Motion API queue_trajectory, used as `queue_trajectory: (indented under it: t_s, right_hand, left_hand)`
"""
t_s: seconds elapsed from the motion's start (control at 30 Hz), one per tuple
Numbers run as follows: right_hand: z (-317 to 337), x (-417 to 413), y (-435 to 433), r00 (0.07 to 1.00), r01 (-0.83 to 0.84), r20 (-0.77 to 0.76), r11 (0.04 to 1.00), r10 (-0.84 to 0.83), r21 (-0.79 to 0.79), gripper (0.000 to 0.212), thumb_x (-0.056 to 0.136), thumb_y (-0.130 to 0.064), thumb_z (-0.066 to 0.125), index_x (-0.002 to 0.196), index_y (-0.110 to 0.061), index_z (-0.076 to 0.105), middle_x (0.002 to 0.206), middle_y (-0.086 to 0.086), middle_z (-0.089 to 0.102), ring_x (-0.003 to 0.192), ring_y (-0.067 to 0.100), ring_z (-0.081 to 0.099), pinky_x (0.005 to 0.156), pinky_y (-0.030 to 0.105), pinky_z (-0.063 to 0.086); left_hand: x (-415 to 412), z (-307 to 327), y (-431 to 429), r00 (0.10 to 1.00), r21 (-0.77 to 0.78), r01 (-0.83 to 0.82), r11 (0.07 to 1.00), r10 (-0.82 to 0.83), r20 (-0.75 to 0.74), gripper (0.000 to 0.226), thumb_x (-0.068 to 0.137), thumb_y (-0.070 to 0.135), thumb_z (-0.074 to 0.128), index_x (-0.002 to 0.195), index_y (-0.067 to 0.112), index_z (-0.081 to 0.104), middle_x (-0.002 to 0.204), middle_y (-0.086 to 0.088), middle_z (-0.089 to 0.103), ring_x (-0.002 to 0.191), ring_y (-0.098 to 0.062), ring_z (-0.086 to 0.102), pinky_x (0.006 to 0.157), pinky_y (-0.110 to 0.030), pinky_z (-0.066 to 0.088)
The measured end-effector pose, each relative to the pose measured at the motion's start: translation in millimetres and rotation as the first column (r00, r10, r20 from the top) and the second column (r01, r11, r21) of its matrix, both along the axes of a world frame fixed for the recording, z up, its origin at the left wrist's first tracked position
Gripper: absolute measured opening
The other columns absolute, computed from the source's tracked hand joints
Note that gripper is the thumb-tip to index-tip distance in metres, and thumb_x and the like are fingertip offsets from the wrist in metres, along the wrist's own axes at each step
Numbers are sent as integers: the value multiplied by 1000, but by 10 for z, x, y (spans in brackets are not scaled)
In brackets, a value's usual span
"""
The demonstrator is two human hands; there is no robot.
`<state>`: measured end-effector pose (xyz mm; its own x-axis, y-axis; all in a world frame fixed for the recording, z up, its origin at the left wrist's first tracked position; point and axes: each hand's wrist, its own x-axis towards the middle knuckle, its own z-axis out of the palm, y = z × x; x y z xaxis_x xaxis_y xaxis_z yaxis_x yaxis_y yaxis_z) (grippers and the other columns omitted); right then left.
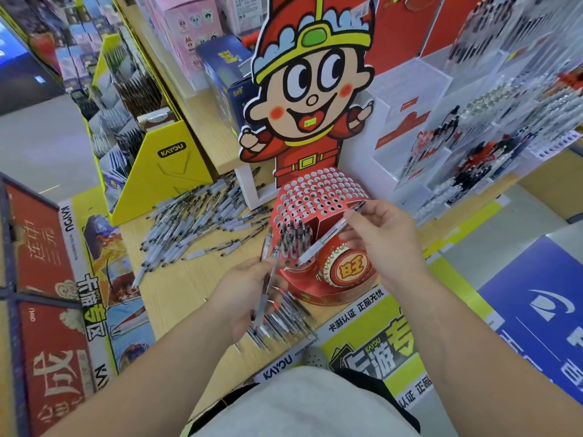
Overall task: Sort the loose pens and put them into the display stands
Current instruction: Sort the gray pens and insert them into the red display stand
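**One pen angled toward the red stand, a bundle waiting in the other hand**

The pen [328, 236] in hand is a clear-barrelled one with a white grip sleeve. It hangs over the front of the red display stand [318, 193]. Its long axis runs on a diagonal: the dark tip points down and to the left, toward the stand's lower tier, and the back end rises up and to the right. The right grip [385, 241] pinches it near that upper end, fingers curled round the barrel.

Just beside the tip, a cluster of pens already seated [293, 242] stands upright in the lower holes. Most of the holes in the curved upper tier are open.

The left grip [249, 294] is closed round a small bundle of pens [270, 247] whose axes run nearly upright, tilted slightly to the right at the top. More pens [290, 320] lie flat on the counter [189, 298] below that hand. A large loose pile [195, 222] sprawls farther left, beside a yellow card box [164, 171].

The step in hand looks like seating a single pen. The next move probably calls for swinging the barrel closer to vertical and lining the tip up with a free hole next to the filled ones. The pen then needs lowering without knocking its neighbours.

A cartoon figure cutout [312, 89] rises behind the stand, and clear acrylic stands [441, 137] hold other pens to the right.
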<state>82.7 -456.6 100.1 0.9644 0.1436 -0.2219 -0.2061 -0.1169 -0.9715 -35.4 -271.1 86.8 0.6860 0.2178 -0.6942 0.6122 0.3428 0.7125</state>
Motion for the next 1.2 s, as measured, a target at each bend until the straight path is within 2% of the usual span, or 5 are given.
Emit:
queue_trajectory:
  t_s: [0.13, 0.33, 0.67, 0.93, 1.2]
  right_hand:
    - [-117, 78, -71, 965, -24, 241, 955, 100, -297, 7, 87, -36, 72, 86, -36, 64, 76, -2, 70, 76, 21, 71, 75, 47, 59]
    - [-297, -11, 46, 882, -76, 358, 841, 307, -535, 10, 91, -25, 72, 99, -22, 67, 77, -14, 63, 73, 0, 60, 73, 32, 54]
    - [-411, -45, 170, 821, -188, 294, 720, 488, -668, 9, 88, -24, 75, 89, -18, 67, 74, -14, 66, 71, 5, 63, 70, 29, 53]
    - [-503, -17, 318, 835, -165, 256, 667, 486, -727, 17, 86, -29, 76, 90, -17, 66, 81, -2, 72, 78, 20, 67, 72, 38, 56]
    - [-558, -10, 342, 861, -146, 243, 676, 446, -722, 18, 87, -31, 75, 87, -16, 66, 79, 0, 71, 76, 22, 66, 70, 39, 55]
  left_hand:
    - [-22, -42, 42, 998, -41, -66, 997, 66, -5, 28, 106, 21, 48, 118, 1, 64, 73, -10, 66, 53, -19, 54, 48, -29, 41]
    - [-29, -49, 84, 993, -98, -116, 988, 117, 6, 28, 106, 20, 48, 118, 1, 64, 74, -10, 66, 53, -20, 53, 48, -30, 40]
    - [-60, -99, 114, 993, -105, -117, 988, 118, 6, 29, 105, 21, 49, 120, 0, 63, 75, -10, 66, 55, -19, 52, 51, -31, 39]
    - [-53, -111, 124, 994, -104, -103, 989, 105, 13, 29, 105, 23, 50, 119, 3, 65, 77, -10, 67, 55, -20, 53, 51, -32, 40]
    - [-59, -55, 112, 996, -148, -64, 987, 73, 56, 26, 105, 21, 50, 114, 4, 68, 77, -11, 67, 55, -20, 53, 48, -30, 41]
